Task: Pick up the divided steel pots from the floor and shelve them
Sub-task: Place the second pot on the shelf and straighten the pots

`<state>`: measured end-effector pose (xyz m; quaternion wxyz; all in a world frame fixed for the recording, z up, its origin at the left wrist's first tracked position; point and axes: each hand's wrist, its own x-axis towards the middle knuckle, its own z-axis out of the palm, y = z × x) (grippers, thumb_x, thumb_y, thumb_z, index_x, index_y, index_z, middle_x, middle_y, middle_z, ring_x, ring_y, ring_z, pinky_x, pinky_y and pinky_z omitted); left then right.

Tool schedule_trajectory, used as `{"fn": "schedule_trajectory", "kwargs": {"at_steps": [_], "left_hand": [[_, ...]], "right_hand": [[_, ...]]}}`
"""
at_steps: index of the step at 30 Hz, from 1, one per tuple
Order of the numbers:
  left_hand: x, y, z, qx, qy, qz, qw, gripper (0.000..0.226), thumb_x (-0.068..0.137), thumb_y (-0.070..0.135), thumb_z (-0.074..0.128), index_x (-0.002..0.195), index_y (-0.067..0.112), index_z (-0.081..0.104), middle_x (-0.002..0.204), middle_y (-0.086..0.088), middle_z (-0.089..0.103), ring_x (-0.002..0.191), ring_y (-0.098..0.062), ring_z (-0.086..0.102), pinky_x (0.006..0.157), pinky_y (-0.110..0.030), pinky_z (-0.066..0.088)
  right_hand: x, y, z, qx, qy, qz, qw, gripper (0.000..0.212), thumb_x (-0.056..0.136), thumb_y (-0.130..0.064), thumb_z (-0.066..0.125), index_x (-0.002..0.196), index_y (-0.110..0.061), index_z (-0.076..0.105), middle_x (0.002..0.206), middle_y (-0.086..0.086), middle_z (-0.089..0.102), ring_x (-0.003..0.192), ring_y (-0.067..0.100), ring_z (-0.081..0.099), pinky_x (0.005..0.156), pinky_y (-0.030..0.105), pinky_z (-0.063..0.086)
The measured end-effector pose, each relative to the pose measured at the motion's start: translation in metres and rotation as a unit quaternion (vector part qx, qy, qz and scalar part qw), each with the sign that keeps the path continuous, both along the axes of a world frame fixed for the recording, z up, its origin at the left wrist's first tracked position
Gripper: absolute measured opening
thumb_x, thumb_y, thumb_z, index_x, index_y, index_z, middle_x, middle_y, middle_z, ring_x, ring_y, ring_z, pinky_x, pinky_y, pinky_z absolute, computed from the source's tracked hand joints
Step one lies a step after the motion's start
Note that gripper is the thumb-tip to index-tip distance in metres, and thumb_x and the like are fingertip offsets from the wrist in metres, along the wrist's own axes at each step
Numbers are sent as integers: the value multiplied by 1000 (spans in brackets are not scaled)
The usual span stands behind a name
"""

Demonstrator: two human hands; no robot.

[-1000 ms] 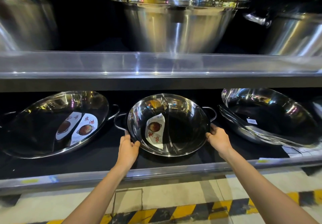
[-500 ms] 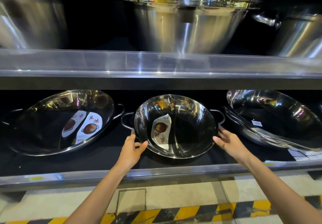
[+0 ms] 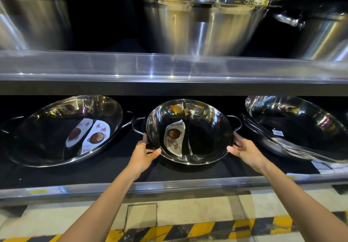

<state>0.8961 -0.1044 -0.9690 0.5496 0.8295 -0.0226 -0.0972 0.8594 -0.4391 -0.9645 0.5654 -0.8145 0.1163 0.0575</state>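
A round divided steel pot (image 3: 204, 128) with a curved middle wall and a paper label leans tilted toward me on the dark lower shelf (image 3: 105, 168). It has a wire loop handle on each side. My left hand (image 3: 144, 153) grips its lower left rim, thumb over the edge and fingers behind. My right hand (image 3: 244, 150) holds the lower right rim, thumb against the edge and fingers behind the pot. A larger divided pot (image 3: 47, 134) with two labels leans on the same shelf to the left.
A stack of plain steel woks (image 3: 297, 127) leans at the right, close to my right hand. The upper shelf (image 3: 169, 68) overhangs, carrying big steel basins (image 3: 205, 19). The lower shelf has a raised front lip (image 3: 169, 185). Below is a floor with a yellow-black stripe (image 3: 188, 230).
Both hands shifted a little up the sides of the middle pot's rim, loosened half a second ago, and now close around it. The pot stays in its place on the shelf.
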Motion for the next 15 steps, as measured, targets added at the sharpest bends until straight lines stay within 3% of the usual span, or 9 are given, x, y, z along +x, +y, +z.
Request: {"fn": "schedule_trajectory", "kwargs": {"at_steps": [3,5,9,10,12,13,15], "left_hand": [[7,-2,1,11,5,3,1000,77,85,14,63,146,20,17,147,-12,33,126,-24,46,107,-39,38],[12,-4,1,-2,16,6,1000,79,85,12,63,147,19,14,149,-11,32,131,-24,42,111,-40,33],[26,-8,0,-30,39,27,998,81,84,3,61,147,17,12,147,-12,34,130,-24,43,112,-36,37],[28,-9,1,-39,46,33,998,79,85,1,60,147,15,14,146,-13,35,128,-24,44,107,-28,42],[33,-11,3,-60,60,49,995,72,85,-3,58,145,12,21,143,-14,39,119,-20,47,82,-8,50],[35,-12,2,-56,61,48,995,70,85,-3,58,144,13,24,143,-13,39,119,-20,47,79,-7,50],[40,-13,0,-28,58,50,997,72,84,0,61,144,18,25,144,-10,39,127,-24,45,97,-19,43]], "right_hand": [[7,-1,0,-11,1,-11,1000,77,88,1,57,149,-18,14,152,9,32,139,26,33,118,46,25],[13,-2,2,-12,0,-17,1000,75,89,1,57,148,-19,17,151,8,36,139,26,34,117,46,26],[22,-2,4,-22,1,-15,1000,69,89,-1,58,147,-20,25,147,7,43,135,24,40,117,45,29],[24,-2,4,-20,1,-18,1000,69,89,-1,57,147,-19,24,147,7,43,136,24,40,117,44,29],[28,-2,3,-15,-1,-24,1000,69,89,1,56,147,-17,23,148,7,41,136,22,39,117,43,28],[29,-2,2,-14,-3,-24,1000,69,89,2,56,147,-17,24,148,6,41,136,21,39,117,43,28],[30,-3,1,-10,-7,-25,1000,69,89,3,56,147,-19,25,148,5,42,135,20,40,118,42,28]]}}
